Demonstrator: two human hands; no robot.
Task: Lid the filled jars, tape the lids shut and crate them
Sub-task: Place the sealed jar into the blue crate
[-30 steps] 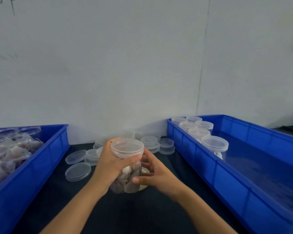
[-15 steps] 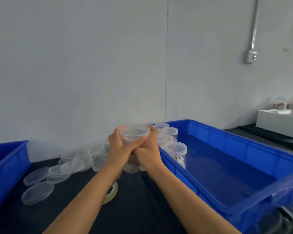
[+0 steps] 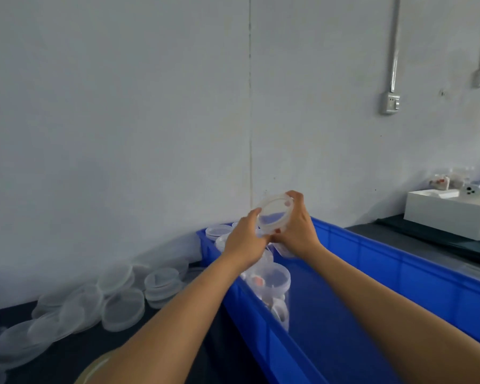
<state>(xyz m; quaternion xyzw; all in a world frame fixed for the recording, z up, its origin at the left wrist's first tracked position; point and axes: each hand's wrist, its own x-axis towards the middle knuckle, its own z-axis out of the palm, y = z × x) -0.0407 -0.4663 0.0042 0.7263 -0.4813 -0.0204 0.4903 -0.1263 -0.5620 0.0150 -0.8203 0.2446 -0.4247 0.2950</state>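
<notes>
Both of my hands hold one lidded clear jar [image 3: 273,216] tilted toward me, above the left end of the blue crate [image 3: 399,275] on the right. My left hand [image 3: 245,241] grips its left side and my right hand [image 3: 297,228] grips its right side, fingers curled over the lid rim. Below it, inside the crate along the left wall, stand other lidded jars [image 3: 272,281] with pale and reddish contents. A tape roll [image 3: 94,367] lies on the dark table by my left forearm, mostly hidden.
Several loose clear lids [image 3: 122,309] lie scattered and stacked on the dark table left of the crate. A grey wall stands close behind. A white box [image 3: 449,217] sits on a dark counter at the far right.
Both hands carried the jar from over the table rightward to above the crate, and the jar now tilts toward me. The view turned right; the left blue crate left the frame.
</notes>
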